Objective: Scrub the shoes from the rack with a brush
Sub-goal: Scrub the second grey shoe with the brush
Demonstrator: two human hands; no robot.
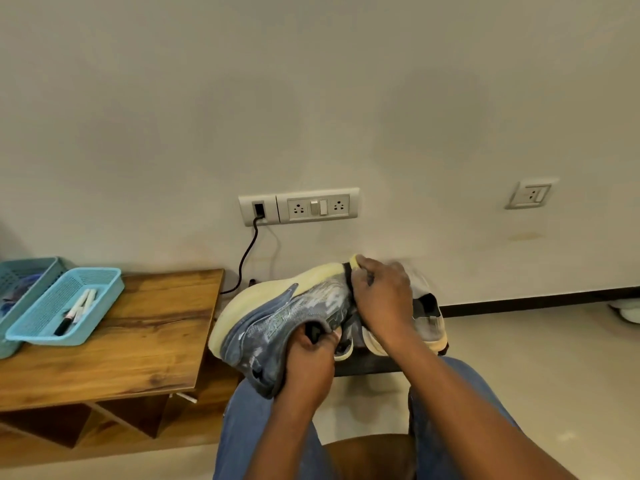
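Grey-blue knit shoe (284,317), pale yellow foam sole turned up and toward the wall, held above the person's knees in front of a low dark rack (367,363); upper mottled with whitish streaks, soft and creased at the collar; left hand (308,365) grips the collar from below, fingers curled into the opening; right hand (381,299) closed over the toe end, fingers curled round something largely hidden beneath them, with a black strip and a yellow tip showing at the sole's edge, not identifiable; second shoe (427,323), grey with a pale sole, on the rack just behind the right hand, partly blurred; blue denim legs (242,427) below; wooden bench (145,327) to the left, warm grained top, open compartments beneath; light blue perforated plastic tray (41,336) on the bench, holding white markers (78,308) with dark caps; a second blue tray (20,271) touching it at the frame's left edge; plain off-white wall (311,98), socket panel (299,206) with a black cable (247,258) plugged in, a single socket (530,195) further right; black skirting, pale glossy floor (536,358).
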